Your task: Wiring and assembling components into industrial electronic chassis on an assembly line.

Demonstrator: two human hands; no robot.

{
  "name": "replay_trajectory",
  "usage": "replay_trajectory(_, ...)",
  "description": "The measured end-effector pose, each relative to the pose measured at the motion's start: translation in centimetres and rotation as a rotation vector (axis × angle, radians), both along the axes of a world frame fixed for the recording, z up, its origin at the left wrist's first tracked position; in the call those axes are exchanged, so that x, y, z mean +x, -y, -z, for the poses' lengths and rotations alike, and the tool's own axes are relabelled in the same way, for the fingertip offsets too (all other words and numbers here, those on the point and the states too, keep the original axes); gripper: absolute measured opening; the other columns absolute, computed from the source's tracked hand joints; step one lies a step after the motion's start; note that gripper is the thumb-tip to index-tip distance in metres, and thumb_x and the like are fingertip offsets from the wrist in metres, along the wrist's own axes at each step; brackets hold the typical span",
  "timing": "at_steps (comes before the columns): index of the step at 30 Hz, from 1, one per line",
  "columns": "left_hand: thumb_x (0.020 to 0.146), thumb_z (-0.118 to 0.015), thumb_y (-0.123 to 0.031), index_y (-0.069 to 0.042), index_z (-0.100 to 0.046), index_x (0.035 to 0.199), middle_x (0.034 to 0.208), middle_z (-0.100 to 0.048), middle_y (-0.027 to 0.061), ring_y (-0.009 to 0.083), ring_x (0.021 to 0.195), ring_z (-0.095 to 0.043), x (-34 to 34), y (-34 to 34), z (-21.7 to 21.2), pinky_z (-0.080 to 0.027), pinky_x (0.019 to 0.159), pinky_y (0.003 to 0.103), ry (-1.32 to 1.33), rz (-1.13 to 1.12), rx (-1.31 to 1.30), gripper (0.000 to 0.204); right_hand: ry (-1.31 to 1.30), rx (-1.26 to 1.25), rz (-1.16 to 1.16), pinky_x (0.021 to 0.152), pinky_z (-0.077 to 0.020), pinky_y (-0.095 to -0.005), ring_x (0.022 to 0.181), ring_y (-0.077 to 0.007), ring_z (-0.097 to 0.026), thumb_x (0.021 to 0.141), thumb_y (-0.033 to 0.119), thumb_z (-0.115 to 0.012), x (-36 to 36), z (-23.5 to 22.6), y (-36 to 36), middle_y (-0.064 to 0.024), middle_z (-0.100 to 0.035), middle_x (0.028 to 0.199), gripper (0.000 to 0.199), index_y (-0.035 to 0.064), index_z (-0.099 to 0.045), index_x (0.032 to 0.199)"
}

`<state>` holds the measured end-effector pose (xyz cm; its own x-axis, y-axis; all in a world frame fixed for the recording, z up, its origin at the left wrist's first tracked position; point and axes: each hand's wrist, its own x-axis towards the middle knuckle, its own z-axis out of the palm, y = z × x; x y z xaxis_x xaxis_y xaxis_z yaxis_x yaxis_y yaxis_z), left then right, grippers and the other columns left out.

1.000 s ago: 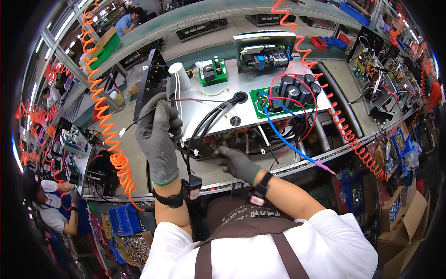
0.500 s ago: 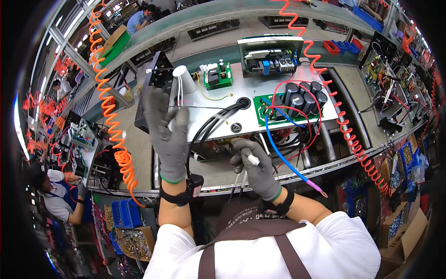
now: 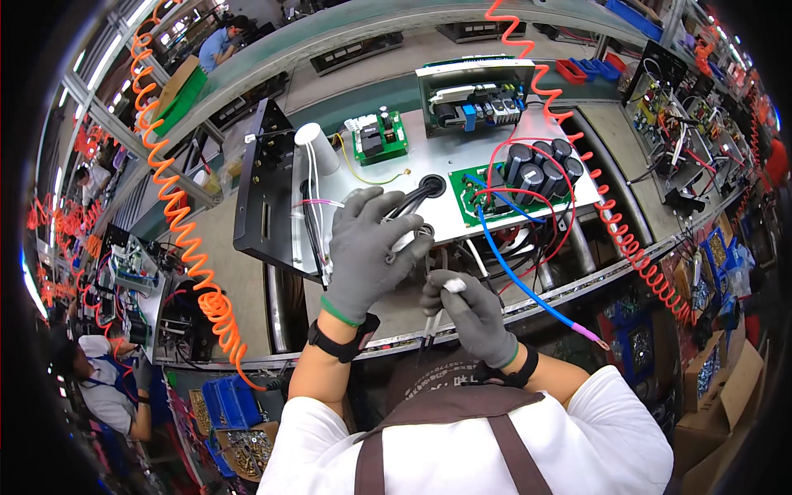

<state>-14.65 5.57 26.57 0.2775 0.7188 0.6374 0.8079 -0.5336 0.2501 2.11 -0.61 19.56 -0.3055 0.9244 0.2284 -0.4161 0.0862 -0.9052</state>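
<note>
My left hand (image 3: 371, 252), in a grey glove, curls over a bundle of black cables (image 3: 410, 200) that comes out of a grommet in the metal plate (image 3: 441, 153). The cables run under its bent fingers, which hide their lower part. Closer to me, my right hand (image 3: 477, 322), gloved too, pinches a small white connector (image 3: 454, 285). White wires (image 3: 432, 323) hang below those fingers. On the plate's right sits a green circuit board with several black capacitors (image 3: 528, 177). A thick blue cable (image 3: 516, 293) with a pink sleeve hangs from that board over the front edge.
A black panel (image 3: 268, 198) stands at the plate's left end, beside a white cylinder (image 3: 316, 147). A smaller green board (image 3: 377, 139) and an upright module (image 3: 474, 103) are behind. Orange coiled hoses (image 3: 186, 231) hang on both sides. A co-worker (image 3: 103, 375) is at far left.
My left hand has come down and right from above the plate's left side, closing from spread fingers over the black cables. My right hand has shifted slightly right and down, still pinching the connector.
</note>
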Motion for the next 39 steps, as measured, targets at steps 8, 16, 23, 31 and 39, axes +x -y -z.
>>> replay_trajectory(8,0.067,-0.073,-0.019,-0.013,-0.068,0.078,0.108,-0.061,0.0095,0.0348,0.116,-0.045,-0.7,-1.5,0.9,-0.039,0.094,0.046,-0.03,-0.112,-0.093,0.014,0.262,-0.322,0.246,0.052,-0.04,-0.0218,0.057,-0.0057,-0.049,0.091,0.014,-0.054,-3.3,4.1,-3.9,-0.0005,-0.055,0.068,0.016,0.0003,-0.06,0.087)
replay_trajectory(16,0.07,-0.065,-0.014,-0.016,-0.068,0.086,0.111,-0.06,0.0093,0.036,0.115,-0.046,-0.6,-1.5,1.5,-0.035,0.098,0.047,-0.086,0.013,-0.109,0.016,0.253,-0.106,0.358,0.055,-0.0406,-0.0263,0.06,-0.0084,-0.049,0.088,0.009,-0.055,-3.8,5.1,-5.8,-0.0018,-0.057,0.07,0.014,-0.003,-0.061,0.086)
replay_trajectory(23,0.067,-0.071,-0.025,-0.011,-0.067,0.085,0.104,-0.061,0.0129,0.0337,0.105,-0.05,-0.8,-1.6,1.2,-0.04,0.091,0.043,0.045,0.019,-0.208,0.023,0.166,-0.406,0.171,0.064,-0.0469,-0.0232,0.07,-0.008,-0.056,0.089,0.011,-0.054,-3.8,3.4,-6.1,-0.003,-0.063,0.078,0.017,-0.003,-0.063,0.089)
replay_trajectory(31,0.066,-0.073,-0.028,-0.014,-0.068,0.093,0.113,-0.057,0.0168,0.0361,0.108,-0.048,-0.2,-1.7,1.5,-0.038,0.094,0.045,0.108,0.039,-0.159,0.03,-0.075,-0.332,0.046,0.075,-0.0507,-0.0253,0.087,-0.0129,-0.061,0.093,0.014,-0.051,-3.4,4.4,-6.0,-0.0078,-0.061,0.102,0.022,-0.0006,-0.057,0.109)
replay_trajectory(39,0.067,-0.07,-0.027,-0.017,-0.07,0.091,0.118,-0.055,0.0177,0.0366,0.113,-0.046,-0.5,-2.0,1.5,-0.038,0.095,0.045,-0.01,0.072,-0.248,0.025,-0.356,-0.414,-0.146,0.09,-0.0468,-0.0317,0.103,-0.0167,-0.057,0.095,0.013,-0.045,-3.2,5.2,-6.9,-0.009,-0.058,0.111,0.026,0.0015,-0.053,0.117)
